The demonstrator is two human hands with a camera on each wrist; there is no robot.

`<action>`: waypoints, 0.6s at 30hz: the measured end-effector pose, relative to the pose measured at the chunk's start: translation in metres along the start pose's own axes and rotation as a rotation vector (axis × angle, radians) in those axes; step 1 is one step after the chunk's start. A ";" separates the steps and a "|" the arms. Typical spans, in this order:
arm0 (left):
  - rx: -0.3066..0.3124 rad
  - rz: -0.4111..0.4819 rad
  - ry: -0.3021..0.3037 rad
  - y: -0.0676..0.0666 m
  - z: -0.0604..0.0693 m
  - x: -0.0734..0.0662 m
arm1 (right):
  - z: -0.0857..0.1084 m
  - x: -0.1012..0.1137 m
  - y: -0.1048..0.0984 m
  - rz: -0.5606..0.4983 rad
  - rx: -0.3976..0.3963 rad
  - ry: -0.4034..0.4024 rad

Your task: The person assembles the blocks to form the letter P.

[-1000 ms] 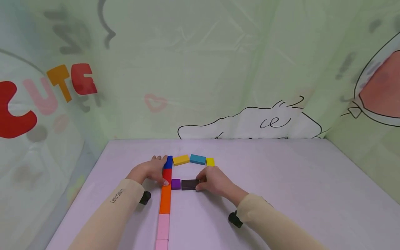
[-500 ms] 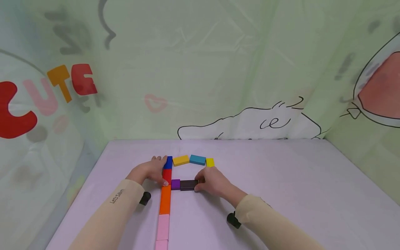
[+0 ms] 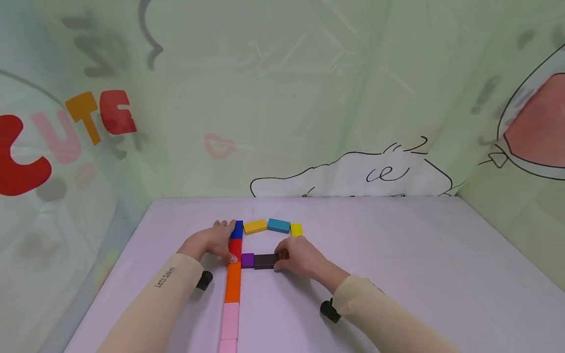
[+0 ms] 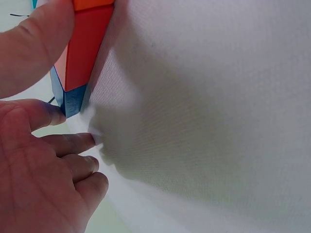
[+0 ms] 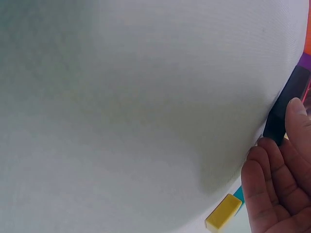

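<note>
My left hand [image 3: 213, 241] rests along a column of wooden blocks, its thumb at the red block [image 3: 236, 247] and its index fingertip by the blue block [image 3: 239, 229]. In the left wrist view the thumb lies against the red block's side, and the other fingers stretch out beside the blue one. With thumb and fingers, my right hand [image 3: 298, 255] pinches the right end of a dark brown block [image 3: 264, 262]. That block's left end meets a small purple block [image 3: 247, 260], which adjoins the column. The right fingertips' contact is partly hidden in the head view.
Below the red block the column continues with an orange block [image 3: 233, 282] and pink blocks [image 3: 230, 320] down to the frame's edge. A yellow-orange block [image 3: 255, 226], a teal block [image 3: 278, 225] and a yellow block [image 3: 296, 229] form an arc behind. All lie on a pale tabletop [image 3: 388, 264].
My right hand has slid the dark brown block slightly left, closing the gap to the purple block. The left hand has stayed in place.
</note>
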State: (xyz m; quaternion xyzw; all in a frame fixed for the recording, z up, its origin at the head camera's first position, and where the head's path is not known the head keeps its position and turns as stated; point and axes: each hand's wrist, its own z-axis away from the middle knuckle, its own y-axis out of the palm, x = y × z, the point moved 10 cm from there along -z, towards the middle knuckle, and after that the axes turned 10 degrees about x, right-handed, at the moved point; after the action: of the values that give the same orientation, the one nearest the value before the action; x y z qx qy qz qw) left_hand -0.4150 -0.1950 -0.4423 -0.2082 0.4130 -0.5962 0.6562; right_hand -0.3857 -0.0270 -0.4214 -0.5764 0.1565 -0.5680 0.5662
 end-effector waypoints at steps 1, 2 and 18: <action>0.000 -0.002 0.000 0.000 0.000 0.000 | 0.000 0.000 0.000 -0.001 -0.001 0.000; 0.001 -0.003 0.000 0.000 0.000 0.000 | 0.000 0.000 0.000 -0.002 0.000 -0.001; 0.006 0.001 0.007 0.000 0.003 -0.001 | 0.006 -0.005 -0.002 -0.027 0.008 0.008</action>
State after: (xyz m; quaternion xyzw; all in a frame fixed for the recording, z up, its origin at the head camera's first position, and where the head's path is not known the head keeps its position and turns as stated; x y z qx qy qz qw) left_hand -0.4125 -0.1946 -0.4400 -0.2040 0.4135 -0.5980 0.6556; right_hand -0.3832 -0.0195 -0.4200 -0.5741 0.1488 -0.5783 0.5602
